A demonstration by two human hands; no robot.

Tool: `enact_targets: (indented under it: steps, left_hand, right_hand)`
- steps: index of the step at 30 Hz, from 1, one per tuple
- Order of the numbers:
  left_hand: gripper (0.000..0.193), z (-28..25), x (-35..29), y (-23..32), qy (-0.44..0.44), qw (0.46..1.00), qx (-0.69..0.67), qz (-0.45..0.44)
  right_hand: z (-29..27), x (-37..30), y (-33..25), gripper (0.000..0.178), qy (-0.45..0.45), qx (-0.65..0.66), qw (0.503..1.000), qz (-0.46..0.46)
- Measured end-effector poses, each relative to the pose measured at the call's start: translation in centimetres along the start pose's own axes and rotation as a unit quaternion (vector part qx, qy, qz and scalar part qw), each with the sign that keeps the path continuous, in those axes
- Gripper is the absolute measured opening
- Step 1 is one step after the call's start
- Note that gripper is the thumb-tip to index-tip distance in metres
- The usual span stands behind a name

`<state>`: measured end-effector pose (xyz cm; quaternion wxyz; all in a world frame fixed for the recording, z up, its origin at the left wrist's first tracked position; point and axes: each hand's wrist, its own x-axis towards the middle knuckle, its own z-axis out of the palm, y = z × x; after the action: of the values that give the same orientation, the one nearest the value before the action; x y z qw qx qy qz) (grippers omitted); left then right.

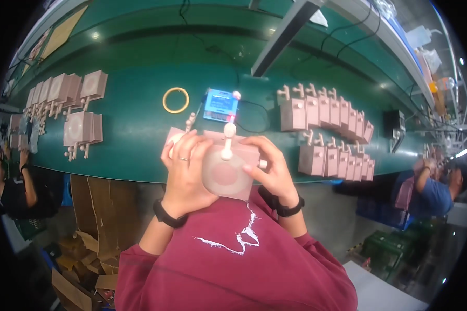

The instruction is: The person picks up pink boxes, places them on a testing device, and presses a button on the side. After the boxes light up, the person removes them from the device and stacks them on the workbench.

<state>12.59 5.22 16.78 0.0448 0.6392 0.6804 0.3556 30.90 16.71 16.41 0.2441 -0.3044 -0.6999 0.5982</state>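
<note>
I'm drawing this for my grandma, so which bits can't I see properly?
In the head view:
Back of the front pink box: faces away.
Much of the other held pink box: covered by the left hand.
Markings on the blue device: too small and blurred.
What the far-right person is doing: too small and blurred.

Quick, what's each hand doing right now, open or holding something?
Left hand: closed, fingers over a partly hidden pink box.
Right hand: closed, holding the disc-faced pink box by its side.
</note>
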Motion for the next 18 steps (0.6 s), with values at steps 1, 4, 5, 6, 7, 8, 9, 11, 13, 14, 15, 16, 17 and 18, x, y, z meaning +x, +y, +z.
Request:
enact_targets:
  steps: [1,4,5,6,7,8,9,11,13,14,15,16,17,18]
  left_hand:
    - [0.083,0.3,0.1,0.1,-0.009,1.0,-0.006,0.0]
    - [0.086,0.7,0.2,0.2,-0.012,1.0,-0.011,-0.005]
    - [0.086,0.7,0.2,0.2,-0.016,1.0,-0.011,-0.006]
    - [0.088,0.6,0.2,0.3,-0.02,1.0,-0.003,-0.011]
    - [0.09,0.4,0.3,0.4,-0.024,1.0,0.006,-0.015]
    - [0.092,0.3,0.1,0.5,-0.025,0.999,0.016,-0.023]
    - [0.092,0.3,0.0,0.5,-0.025,0.999,0.019,-0.027]
    - [0.093,0.3,-0.3,0.4,-0.027,0.999,0.001,-0.04]
    - [0.093,0.3,-0.4,0.1,-0.028,0.998,-0.006,-0.049]
    - [0.093,0.2,-0.4,0.0,-0.029,0.998,-0.005,-0.051]
    - [0.093,0.2,-0.5,-0.1,-0.03,0.998,-0.004,-0.052]
    - [0.093,0.2,-0.5,-0.2,-0.032,0.998,-0.002,-0.054]
    - [0.093,0.1,-0.6,-0.3,-0.033,0.998,0.0,-0.056]
    - [0.091,0.1,-0.6,-0.5,-0.027,0.998,-0.007,-0.059]
  right_hand:
    - [-0.2,0.0,0.2,0.046,-0.001,0.0,1.0,0.001]
    - [0.1,-0.5,0.6,0.046,-0.005,0.005,1.0,0.001]
    - [0.6,-0.6,0.6,0.046,0.021,0.052,0.998,0.005]
    - [1.0,-0.7,0.5,0.046,0.048,0.098,0.994,0.008]
    - [1.3,-0.7,0.5,0.046,0.073,0.145,0.987,0.011]
    - [1.4,-0.8,0.6,0.046,0.069,0.147,0.987,0.012]
    - [1.3,-0.9,0.8,0.045,0.069,0.159,0.985,0.021]
    - [1.0,-0.9,1.2,0.043,0.07,0.181,0.98,0.038]
    - [1.0,-0.7,1.7,0.039,0.087,0.181,0.979,0.044]
    - [1.0,-0.7,2.0,0.036,0.108,0.178,0.977,0.048]
    - [1.0,-0.6,2.2,0.032,0.128,0.175,0.975,0.053]
    - [1.0,-0.7,2.5,0.032,0.126,0.177,0.975,0.055]
    - [0.9,-0.7,2.7,0.029,0.12,0.162,0.977,0.07]
    - [0.9,-0.7,2.9,0.025,0.113,0.146,0.979,0.084]
